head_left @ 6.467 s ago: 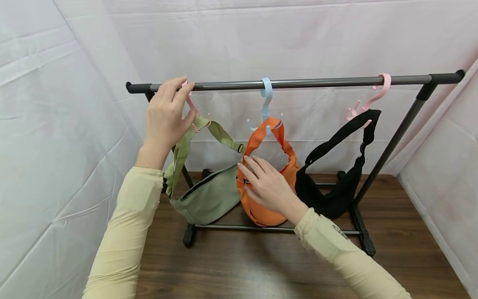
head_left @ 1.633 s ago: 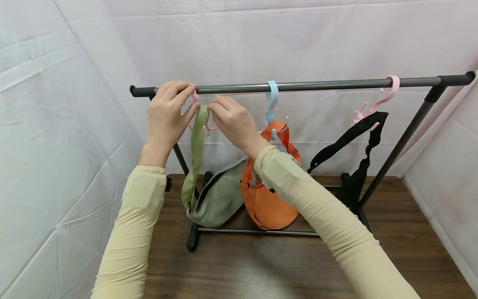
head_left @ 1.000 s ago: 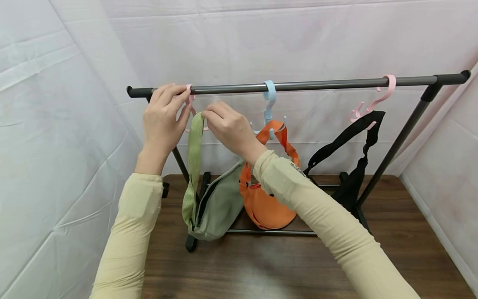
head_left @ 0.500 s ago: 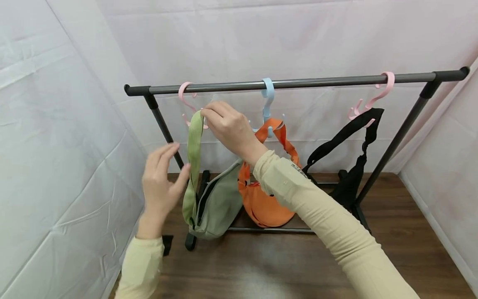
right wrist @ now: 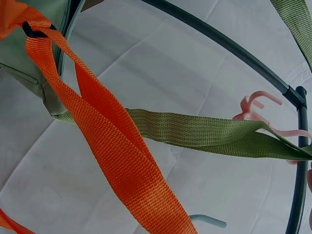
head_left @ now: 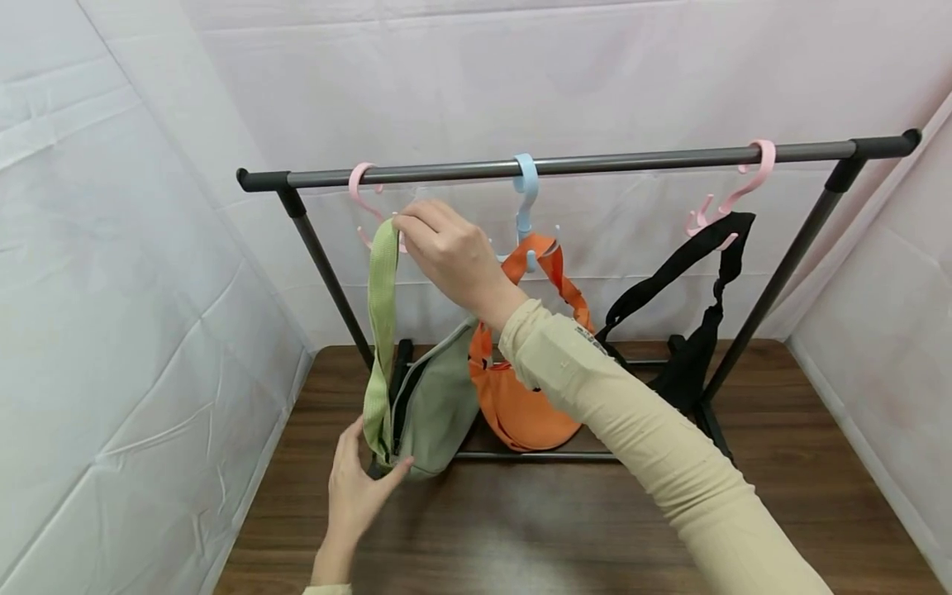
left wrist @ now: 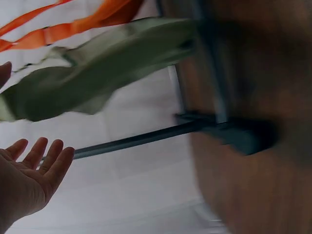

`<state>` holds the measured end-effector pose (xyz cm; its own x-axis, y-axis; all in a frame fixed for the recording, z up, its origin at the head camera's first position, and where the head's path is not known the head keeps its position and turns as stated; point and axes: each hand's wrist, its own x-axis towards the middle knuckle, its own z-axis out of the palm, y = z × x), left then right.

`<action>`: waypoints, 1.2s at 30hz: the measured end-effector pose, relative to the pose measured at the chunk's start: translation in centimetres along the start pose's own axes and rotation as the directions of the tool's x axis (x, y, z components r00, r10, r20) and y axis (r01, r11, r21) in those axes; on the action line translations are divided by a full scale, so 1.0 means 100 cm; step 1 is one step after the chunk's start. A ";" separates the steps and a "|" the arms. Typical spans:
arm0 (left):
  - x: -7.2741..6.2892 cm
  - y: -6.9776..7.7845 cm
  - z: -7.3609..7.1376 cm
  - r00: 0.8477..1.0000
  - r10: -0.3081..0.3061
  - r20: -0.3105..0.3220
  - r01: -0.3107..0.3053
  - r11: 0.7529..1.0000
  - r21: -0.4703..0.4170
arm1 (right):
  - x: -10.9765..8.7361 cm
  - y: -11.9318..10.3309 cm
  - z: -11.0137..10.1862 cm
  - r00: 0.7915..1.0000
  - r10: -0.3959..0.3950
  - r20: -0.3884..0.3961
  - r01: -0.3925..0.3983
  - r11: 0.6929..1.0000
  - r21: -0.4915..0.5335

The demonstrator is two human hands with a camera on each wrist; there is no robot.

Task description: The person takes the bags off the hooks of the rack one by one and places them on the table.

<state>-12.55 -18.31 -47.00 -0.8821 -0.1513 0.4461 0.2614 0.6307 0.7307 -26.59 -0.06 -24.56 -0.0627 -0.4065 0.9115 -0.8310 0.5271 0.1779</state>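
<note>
My right hand pinches the top of the light green strap, just in front of the left pink hook. From that strap hangs the grey-green waist bag, its dark zip opening facing left. Low at the bag's near corner is my left hand, thumb and fingers spread to either side of it. In the left wrist view the fingers of that hand are loosely extended, with a gap to the bag. The right wrist view has the green strap crossing in front of the pink hook.
An orange bag hangs from a blue hook mid-rail, partly behind my right arm. Further right, a black bag hangs from another pink hook. The dark metal rack stands on a wooden floor between white cloth walls.
My left hand has let go of the left pink hook and moved down to the bag's lower corner. Earlier, my right hand went from beside the orange bag to the green strap, drawing it forward.
</note>
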 end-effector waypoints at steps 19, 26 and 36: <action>-0.028 -0.030 0.043 0.964 -0.247 -0.098 0.227 0.958 -0.178 | 0.007 -0.008 -0.003 1.000 -0.020 -0.012 0.020 1.000 -0.022; -0.034 -0.038 0.047 0.942 -0.311 -0.127 0.262 0.917 -0.302 | 0.012 -0.011 -0.009 0.999 -0.041 -0.021 0.040 0.999 -0.014; -0.031 -0.039 0.032 0.919 -0.334 -0.209 0.256 0.909 -0.329 | 0.011 -0.010 -0.015 0.999 -0.035 -0.037 0.036 0.999 0.036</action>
<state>-12.08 -17.88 -52.88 -0.8163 -0.5086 0.2738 0.1413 0.2839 0.9484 -24.98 0.09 -23.14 -0.0129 -0.3966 0.9179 -0.8522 0.4846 0.1974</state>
